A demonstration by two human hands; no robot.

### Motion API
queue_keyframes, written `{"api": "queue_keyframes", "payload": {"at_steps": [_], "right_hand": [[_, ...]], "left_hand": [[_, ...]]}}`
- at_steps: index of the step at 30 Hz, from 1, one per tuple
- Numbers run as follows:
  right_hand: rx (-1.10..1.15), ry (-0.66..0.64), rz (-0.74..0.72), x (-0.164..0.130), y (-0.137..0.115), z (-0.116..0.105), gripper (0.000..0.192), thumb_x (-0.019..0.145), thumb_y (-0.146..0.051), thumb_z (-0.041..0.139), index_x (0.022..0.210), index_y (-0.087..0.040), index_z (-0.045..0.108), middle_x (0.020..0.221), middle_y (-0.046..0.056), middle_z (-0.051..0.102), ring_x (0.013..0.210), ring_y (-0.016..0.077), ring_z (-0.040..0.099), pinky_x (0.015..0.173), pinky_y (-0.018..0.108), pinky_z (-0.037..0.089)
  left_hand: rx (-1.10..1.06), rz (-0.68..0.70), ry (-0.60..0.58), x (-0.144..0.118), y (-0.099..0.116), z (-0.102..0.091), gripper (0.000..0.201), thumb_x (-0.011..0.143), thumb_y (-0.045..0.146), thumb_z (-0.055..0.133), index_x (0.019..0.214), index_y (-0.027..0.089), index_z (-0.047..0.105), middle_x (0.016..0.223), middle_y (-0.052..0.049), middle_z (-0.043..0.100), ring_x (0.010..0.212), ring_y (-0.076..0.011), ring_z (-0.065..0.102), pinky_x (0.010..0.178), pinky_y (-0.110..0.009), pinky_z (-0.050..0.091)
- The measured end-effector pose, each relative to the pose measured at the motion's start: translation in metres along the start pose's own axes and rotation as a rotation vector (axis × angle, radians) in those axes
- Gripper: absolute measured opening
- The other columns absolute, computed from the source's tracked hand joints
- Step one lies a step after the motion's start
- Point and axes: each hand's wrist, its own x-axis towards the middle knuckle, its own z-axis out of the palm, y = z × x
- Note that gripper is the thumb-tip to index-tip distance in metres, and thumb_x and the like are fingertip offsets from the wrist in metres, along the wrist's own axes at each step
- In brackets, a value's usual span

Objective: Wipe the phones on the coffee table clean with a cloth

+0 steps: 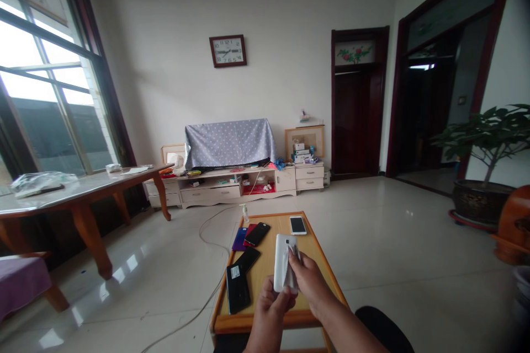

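Note:
A white smartphone (280, 265) is held up over the low wooden table (273, 231), its back with the camera lens facing me. My left hand (274, 300) grips its lower end, thumb across the bottom edge. In my right hand (306, 276) is a thin whitish cloth or tissue (289, 270), pressed by the thumb against the phone's back. Several dark phones lie at the table's left: a black phone (238, 289) with a white label, another black phone (257, 234), and a blue-purple phone (240, 239). A white phone with a dark screen (297, 225) lies at the far right.
A small pump bottle (245, 213) stands at the table's far left corner. A cable (207, 298) runs over the floor on the left. Beyond are a low cabinet (211, 193), a larger table (99, 190) and a potted plant (482, 193).

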Motion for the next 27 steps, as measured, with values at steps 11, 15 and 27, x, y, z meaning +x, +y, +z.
{"api": "queue_keyframes", "payload": {"at_steps": [11,15,27], "right_hand": [[-0.005,-0.002,-0.019,0.011,-0.003,-0.006,0.061,0.083,-0.077,0.062,0.096,-0.018,0.072,0.085,0.005,0.072,0.077,0.0199,0.062,0.065,0.028,0.045],[0.017,-0.066,-0.024,0.001,-0.008,-0.007,0.054,0.082,-0.07,0.068,0.099,-0.019,0.072,0.088,0.005,0.074,0.082,0.022,0.065,0.069,0.03,0.048],[0.045,0.051,-0.151,0.022,-0.022,-0.02,0.067,0.074,-0.063,0.077,0.127,-0.023,0.067,0.119,0.008,0.073,0.108,0.0285,0.066,0.093,0.037,0.05]], "left_hand": [[-0.01,-0.006,0.008,0.001,0.003,0.002,0.032,0.084,0.042,0.077,0.106,0.021,0.065,0.093,-0.002,0.068,0.087,-0.0139,0.061,0.084,-0.029,0.049],[-0.033,0.001,0.032,-0.002,0.005,0.003,0.031,0.085,0.04,0.077,0.107,0.022,0.066,0.095,-0.002,0.068,0.088,-0.0145,0.061,0.084,-0.029,0.049],[-0.003,-0.042,0.02,-0.003,0.006,0.005,0.037,0.078,0.045,0.081,0.103,0.021,0.067,0.086,-0.001,0.067,0.083,-0.0152,0.06,0.081,-0.03,0.047]]}}
